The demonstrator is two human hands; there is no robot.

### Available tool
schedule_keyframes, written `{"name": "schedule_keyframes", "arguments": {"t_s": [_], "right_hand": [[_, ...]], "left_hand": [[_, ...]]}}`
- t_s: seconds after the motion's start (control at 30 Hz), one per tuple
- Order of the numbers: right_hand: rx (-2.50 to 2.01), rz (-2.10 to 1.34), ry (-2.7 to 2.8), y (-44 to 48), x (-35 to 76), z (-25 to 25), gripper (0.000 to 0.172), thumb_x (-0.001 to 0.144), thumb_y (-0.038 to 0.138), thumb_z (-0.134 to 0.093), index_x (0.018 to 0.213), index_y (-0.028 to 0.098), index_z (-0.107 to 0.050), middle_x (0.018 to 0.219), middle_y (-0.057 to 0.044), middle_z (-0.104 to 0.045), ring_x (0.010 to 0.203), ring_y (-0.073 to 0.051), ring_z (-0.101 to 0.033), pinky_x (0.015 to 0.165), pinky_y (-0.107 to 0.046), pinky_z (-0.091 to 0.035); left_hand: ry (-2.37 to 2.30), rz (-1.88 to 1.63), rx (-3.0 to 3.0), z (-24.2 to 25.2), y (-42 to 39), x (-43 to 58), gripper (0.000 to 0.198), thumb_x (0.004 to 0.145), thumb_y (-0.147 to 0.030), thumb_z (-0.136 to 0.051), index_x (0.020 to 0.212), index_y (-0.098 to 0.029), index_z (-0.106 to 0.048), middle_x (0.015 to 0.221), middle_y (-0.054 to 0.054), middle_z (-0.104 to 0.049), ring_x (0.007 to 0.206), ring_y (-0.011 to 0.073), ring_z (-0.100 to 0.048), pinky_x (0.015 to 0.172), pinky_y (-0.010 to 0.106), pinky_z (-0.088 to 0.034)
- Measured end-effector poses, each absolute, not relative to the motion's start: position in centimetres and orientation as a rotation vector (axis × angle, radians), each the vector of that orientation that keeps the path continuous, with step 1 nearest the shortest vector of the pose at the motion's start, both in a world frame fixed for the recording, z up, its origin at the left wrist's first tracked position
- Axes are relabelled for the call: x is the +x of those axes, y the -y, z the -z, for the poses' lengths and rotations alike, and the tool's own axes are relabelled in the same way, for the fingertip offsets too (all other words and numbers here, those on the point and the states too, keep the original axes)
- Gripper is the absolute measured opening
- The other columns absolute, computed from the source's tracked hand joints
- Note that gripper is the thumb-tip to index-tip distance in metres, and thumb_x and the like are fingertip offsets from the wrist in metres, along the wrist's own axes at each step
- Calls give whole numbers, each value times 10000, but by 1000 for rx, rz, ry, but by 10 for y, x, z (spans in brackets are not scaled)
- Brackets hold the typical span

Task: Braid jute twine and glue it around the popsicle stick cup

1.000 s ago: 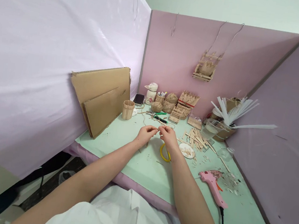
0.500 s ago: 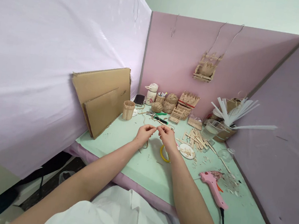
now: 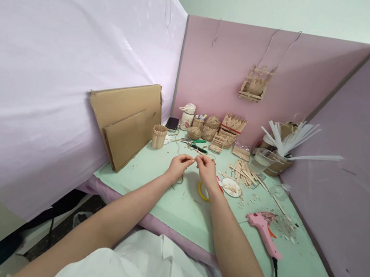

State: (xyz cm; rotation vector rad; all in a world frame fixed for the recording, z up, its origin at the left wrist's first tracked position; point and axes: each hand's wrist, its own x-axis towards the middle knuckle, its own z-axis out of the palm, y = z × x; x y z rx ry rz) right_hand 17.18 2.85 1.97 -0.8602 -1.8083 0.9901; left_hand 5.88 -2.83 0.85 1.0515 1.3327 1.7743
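Observation:
Above the middle of the table, my left hand [image 3: 179, 166] and my right hand [image 3: 205, 168] meet fingertip to fingertip, each closed in a pinch. Between them is what looks like a thin piece of twine, mostly hidden by the fingers. A loop of brown twine [image 3: 179, 181] shows beneath my left hand. Beside my right wrist lies a yellow ring [image 3: 202, 195], partly covered by the forearm, with something red and pink near it. A white dish [image 3: 231, 190] of small wooden bits sits to the right of that wrist.
A pink glue gun [image 3: 266, 234] with a black cord lies at right. Loose wooden sticks [image 3: 243, 171], a clear plastic cup [image 3: 260, 162] and glue sticks [image 3: 287, 144] stand behind it. Pliers [image 3: 199, 149], a twine ball [image 3: 194, 133], a stick cup [image 3: 158, 137] and cardboard [image 3: 131, 136] are further back.
My right hand has shifted very slightly to the right, so the fingertips are a little further apart. More of the red item by the right wrist shows now.

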Motion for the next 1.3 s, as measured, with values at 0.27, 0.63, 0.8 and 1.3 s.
{"name": "schedule_keyframes", "arguments": {"t_s": [0.27,0.63,0.8,1.3], "right_hand": [[-847,-993,1765,-28,170,-20,181,730,373,-551,768,196,-565,781,-32,-621,663,-157,-528,643,-286,-407],[-770,-687,1898,-21,170,-21,171,775,304,-514,762,188,-638,859,-62,-613,767,-173,-554,726,-315,-445],[-765,-744,1856,-21,171,-25,194,765,336,-534,737,184,-652,791,-53,-626,758,-178,-558,697,-302,-443],[-840,-889,1789,-28,170,-20,272,717,419,-580,737,166,-678,790,-61,-668,721,-182,-564,688,-313,-426]], "left_hand": [[-1342,-1795,1025,-9,29,59,274,583,-385,-723,698,-146,-657,630,-1,-608,576,96,-462,572,247,-368],[-1287,-1891,982,-9,27,57,210,593,-320,-725,688,-141,-670,673,26,-637,676,134,-549,710,288,-427],[-1291,-1897,1000,-10,27,58,189,585,-300,-728,672,-141,-675,715,44,-659,727,155,-573,749,305,-432],[-1309,-1879,981,-11,28,59,191,567,-300,-740,653,-142,-676,699,43,-664,722,161,-580,751,312,-437]]}}
